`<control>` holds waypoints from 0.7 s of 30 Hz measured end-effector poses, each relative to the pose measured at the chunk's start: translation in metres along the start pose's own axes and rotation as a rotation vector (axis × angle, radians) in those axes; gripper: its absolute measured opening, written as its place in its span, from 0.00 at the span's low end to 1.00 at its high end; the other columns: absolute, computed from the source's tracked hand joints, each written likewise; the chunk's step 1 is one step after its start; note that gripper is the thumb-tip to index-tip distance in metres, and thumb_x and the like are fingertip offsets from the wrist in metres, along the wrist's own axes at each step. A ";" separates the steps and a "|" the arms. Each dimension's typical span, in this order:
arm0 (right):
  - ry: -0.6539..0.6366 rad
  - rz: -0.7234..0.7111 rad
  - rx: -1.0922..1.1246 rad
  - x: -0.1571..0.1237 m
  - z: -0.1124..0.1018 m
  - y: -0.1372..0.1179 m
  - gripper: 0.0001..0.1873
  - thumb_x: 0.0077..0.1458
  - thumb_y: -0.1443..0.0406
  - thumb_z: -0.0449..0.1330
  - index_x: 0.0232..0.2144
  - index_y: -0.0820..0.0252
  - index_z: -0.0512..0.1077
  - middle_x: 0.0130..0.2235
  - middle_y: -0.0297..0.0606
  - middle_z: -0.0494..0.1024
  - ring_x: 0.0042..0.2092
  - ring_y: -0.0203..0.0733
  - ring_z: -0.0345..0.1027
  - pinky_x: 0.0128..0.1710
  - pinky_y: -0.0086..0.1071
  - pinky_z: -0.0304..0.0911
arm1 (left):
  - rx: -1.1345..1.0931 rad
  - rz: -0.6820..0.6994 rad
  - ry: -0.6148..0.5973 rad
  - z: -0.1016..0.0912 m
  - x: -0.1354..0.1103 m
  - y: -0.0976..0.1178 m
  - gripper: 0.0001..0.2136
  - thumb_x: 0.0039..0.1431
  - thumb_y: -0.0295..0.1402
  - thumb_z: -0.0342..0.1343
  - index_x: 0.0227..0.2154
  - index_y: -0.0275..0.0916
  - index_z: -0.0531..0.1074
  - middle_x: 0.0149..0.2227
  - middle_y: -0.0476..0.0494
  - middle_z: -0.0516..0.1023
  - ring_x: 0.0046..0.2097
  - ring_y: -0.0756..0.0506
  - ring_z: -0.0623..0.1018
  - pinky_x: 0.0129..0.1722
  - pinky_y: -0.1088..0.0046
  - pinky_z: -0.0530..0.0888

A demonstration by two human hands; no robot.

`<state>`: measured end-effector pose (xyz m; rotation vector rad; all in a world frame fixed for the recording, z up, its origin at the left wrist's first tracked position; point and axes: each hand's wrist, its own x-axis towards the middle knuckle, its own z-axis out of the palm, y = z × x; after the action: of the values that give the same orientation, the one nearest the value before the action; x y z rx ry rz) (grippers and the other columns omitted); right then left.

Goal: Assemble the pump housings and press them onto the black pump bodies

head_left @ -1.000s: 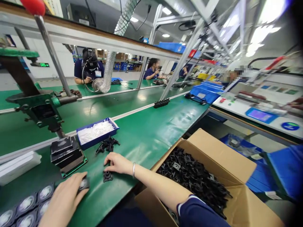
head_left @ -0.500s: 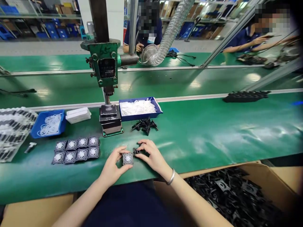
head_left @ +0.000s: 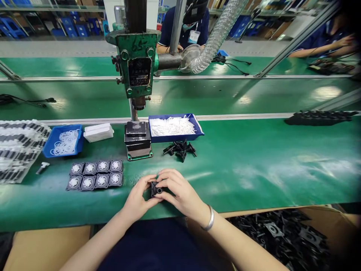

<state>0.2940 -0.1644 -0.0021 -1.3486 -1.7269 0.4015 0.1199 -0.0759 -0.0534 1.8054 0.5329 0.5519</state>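
At the front of the bench, my left hand (head_left: 137,198) and my right hand (head_left: 182,195) meet around a small black plastic piece (head_left: 156,189). The left thumb and fingers pinch its flat square side. On the other side, the right fingers grip a black part with a round hollow tube end (head_left: 160,191). The two parts are pressed together or touching; fingers cover the join. No white swirl face shows on the held piece. Left of my hands lie several square black pieces with white swirl discs (head_left: 102,180) in two rows. Several loose black T-shaped parts (head_left: 181,149) are piled beyond my hands.
A green hand press (head_left: 138,67) stands ahead, its base block (head_left: 138,141) beside a blue tray (head_left: 176,138) of white strips. Further left are a blue bin (head_left: 47,150) of white rings and a white block (head_left: 98,133). A carton (head_left: 335,233) of black parts sits lower right. Co-workers sit opposite.
My hands have come together: the square piece in the left turned its swirl face out of sight and met the black part in the right. The camera view has shifted slightly.
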 end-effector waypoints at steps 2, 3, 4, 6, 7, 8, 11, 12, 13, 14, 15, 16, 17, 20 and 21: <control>-0.008 0.034 0.029 -0.001 0.001 0.001 0.07 0.62 0.66 0.61 0.43 0.56 0.69 0.43 0.40 0.75 0.51 0.45 0.66 0.54 0.45 0.65 | 0.010 0.001 0.002 0.000 -0.001 0.001 0.26 0.56 0.33 0.65 0.56 0.46 0.62 0.52 0.40 0.74 0.53 0.40 0.77 0.54 0.56 0.75; -0.011 0.057 0.046 -0.001 0.001 0.000 0.07 0.62 0.66 0.62 0.43 0.56 0.69 0.43 0.40 0.75 0.51 0.45 0.66 0.54 0.44 0.65 | 0.015 0.005 0.005 0.000 -0.001 0.002 0.27 0.56 0.33 0.65 0.56 0.46 0.62 0.52 0.41 0.74 0.53 0.40 0.77 0.55 0.56 0.75; -0.015 0.081 0.056 -0.002 0.001 0.000 0.07 0.62 0.65 0.62 0.42 0.56 0.69 0.43 0.40 0.74 0.51 0.45 0.66 0.54 0.44 0.65 | 0.024 0.010 0.008 -0.001 -0.001 0.002 0.27 0.56 0.33 0.65 0.57 0.46 0.62 0.52 0.41 0.74 0.53 0.40 0.77 0.54 0.57 0.75; -0.032 0.117 0.064 -0.002 0.001 -0.002 0.07 0.62 0.65 0.61 0.42 0.56 0.69 0.43 0.39 0.74 0.51 0.45 0.66 0.54 0.44 0.65 | 0.055 0.026 0.012 -0.004 -0.001 0.004 0.27 0.56 0.33 0.66 0.57 0.47 0.62 0.52 0.41 0.74 0.53 0.40 0.77 0.54 0.57 0.75; -0.042 0.126 0.065 -0.002 0.001 -0.002 0.07 0.62 0.65 0.61 0.42 0.55 0.69 0.43 0.39 0.74 0.50 0.44 0.66 0.54 0.43 0.65 | 0.075 0.033 0.008 -0.006 0.000 0.004 0.27 0.55 0.33 0.66 0.57 0.47 0.63 0.53 0.41 0.74 0.53 0.40 0.77 0.54 0.58 0.75; -0.050 0.132 0.068 -0.002 0.001 -0.002 0.07 0.62 0.65 0.61 0.42 0.55 0.69 0.43 0.39 0.74 0.50 0.44 0.67 0.53 0.43 0.65 | 0.093 0.039 -0.004 -0.007 0.001 0.004 0.28 0.55 0.34 0.66 0.57 0.47 0.63 0.53 0.41 0.73 0.53 0.41 0.77 0.54 0.58 0.76; -0.048 0.127 0.084 -0.003 0.004 -0.001 0.07 0.62 0.65 0.61 0.42 0.55 0.69 0.44 0.39 0.74 0.50 0.44 0.67 0.54 0.43 0.64 | 0.116 0.056 -0.057 -0.010 0.002 0.003 0.27 0.55 0.34 0.67 0.56 0.46 0.64 0.53 0.41 0.74 0.53 0.41 0.77 0.54 0.60 0.76; -0.042 0.121 0.085 -0.004 0.006 0.000 0.07 0.62 0.64 0.61 0.42 0.55 0.69 0.44 0.39 0.74 0.51 0.44 0.66 0.55 0.43 0.64 | 0.116 0.061 -0.063 -0.010 0.001 0.003 0.27 0.55 0.34 0.66 0.56 0.45 0.64 0.52 0.41 0.74 0.53 0.42 0.77 0.54 0.61 0.76; -0.038 0.115 0.085 -0.005 0.007 0.001 0.06 0.63 0.64 0.61 0.42 0.55 0.69 0.44 0.39 0.74 0.51 0.44 0.66 0.55 0.43 0.64 | 0.117 0.065 -0.057 -0.010 0.001 0.004 0.26 0.55 0.34 0.66 0.55 0.45 0.65 0.52 0.41 0.75 0.52 0.42 0.77 0.53 0.62 0.76; -0.039 0.106 0.084 -0.005 0.007 0.001 0.06 0.63 0.63 0.60 0.43 0.54 0.69 0.43 0.39 0.74 0.51 0.44 0.66 0.55 0.42 0.64 | 0.121 0.070 -0.047 -0.010 0.000 0.006 0.25 0.55 0.33 0.66 0.54 0.44 0.66 0.51 0.41 0.75 0.52 0.42 0.77 0.53 0.63 0.77; -0.045 0.096 0.084 -0.005 0.005 0.001 0.07 0.63 0.62 0.60 0.43 0.54 0.69 0.44 0.39 0.74 0.52 0.44 0.66 0.55 0.42 0.65 | 0.126 0.081 -0.035 -0.011 0.000 0.010 0.24 0.55 0.33 0.66 0.54 0.44 0.66 0.51 0.41 0.76 0.51 0.42 0.78 0.52 0.64 0.77; -0.051 0.081 0.081 -0.002 0.001 0.001 0.08 0.64 0.60 0.60 0.44 0.54 0.69 0.44 0.40 0.74 0.52 0.44 0.66 0.54 0.41 0.65 | 0.134 0.101 -0.024 -0.013 0.001 0.015 0.24 0.55 0.33 0.66 0.53 0.44 0.67 0.50 0.41 0.76 0.50 0.43 0.78 0.51 0.65 0.78; -0.053 0.065 0.075 0.003 -0.006 0.000 0.09 0.64 0.58 0.59 0.45 0.54 0.69 0.46 0.41 0.74 0.53 0.44 0.67 0.54 0.41 0.66 | 0.150 0.137 -0.012 -0.017 0.004 0.023 0.23 0.55 0.34 0.66 0.53 0.44 0.67 0.49 0.41 0.76 0.50 0.43 0.78 0.49 0.66 0.78; 0.026 -0.020 -0.016 0.035 -0.038 -0.009 0.12 0.66 0.57 0.56 0.48 0.54 0.68 0.50 0.43 0.72 0.54 0.45 0.66 0.54 0.41 0.67 | 0.253 0.317 0.051 -0.045 0.024 0.056 0.19 0.57 0.35 0.65 0.50 0.43 0.70 0.46 0.42 0.77 0.47 0.43 0.78 0.48 0.66 0.78; 0.098 -0.061 -0.068 0.053 -0.052 -0.014 0.11 0.66 0.58 0.56 0.48 0.54 0.68 0.50 0.43 0.72 0.54 0.45 0.66 0.55 0.43 0.67 | 0.300 0.377 0.087 -0.058 0.036 0.067 0.17 0.57 0.35 0.65 0.49 0.43 0.71 0.45 0.42 0.77 0.47 0.43 0.77 0.49 0.65 0.77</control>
<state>0.3258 -0.1352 0.0598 -1.3383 -1.7091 0.2410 0.1186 -0.0298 0.0302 2.1949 0.3455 0.8458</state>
